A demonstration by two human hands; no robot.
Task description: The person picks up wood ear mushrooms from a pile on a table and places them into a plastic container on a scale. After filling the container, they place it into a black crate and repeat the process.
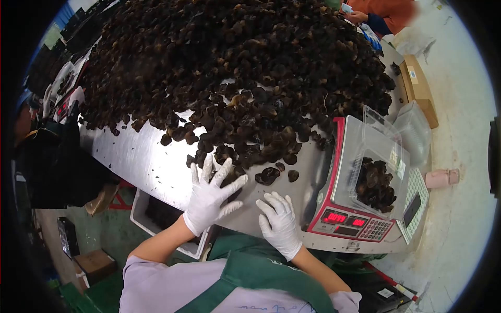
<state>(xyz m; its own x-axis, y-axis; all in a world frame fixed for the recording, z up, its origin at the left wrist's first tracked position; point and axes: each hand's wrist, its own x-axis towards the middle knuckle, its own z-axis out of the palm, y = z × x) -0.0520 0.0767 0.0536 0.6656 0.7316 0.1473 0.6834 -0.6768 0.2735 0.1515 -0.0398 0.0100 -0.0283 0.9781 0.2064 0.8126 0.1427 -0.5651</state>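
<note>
A big heap of dark dried mushrooms (pixel 235 68) covers a steel table (pixel 141 156). My left hand (pixel 211 195), in a white glove, lies flat with fingers spread on the near edge of the heap, touching a few loose pieces. My right hand (pixel 279 221), also gloved, rests open on the bare steel beside it, holding nothing. To the right a red and grey scale (pixel 344 219) carries a clear plastic box (pixel 378 177) partly filled with mushrooms, its lid up.
A stack of clear boxes (pixel 415 128) and a cardboard carton (pixel 420 88) stand right of the scale. Another person in orange (pixel 383 13) sits at the far end. A second scale (pixel 65 101) and a person in dark clothes (pixel 52 156) are at the left. A white crate (pixel 138 211) sits under the table.
</note>
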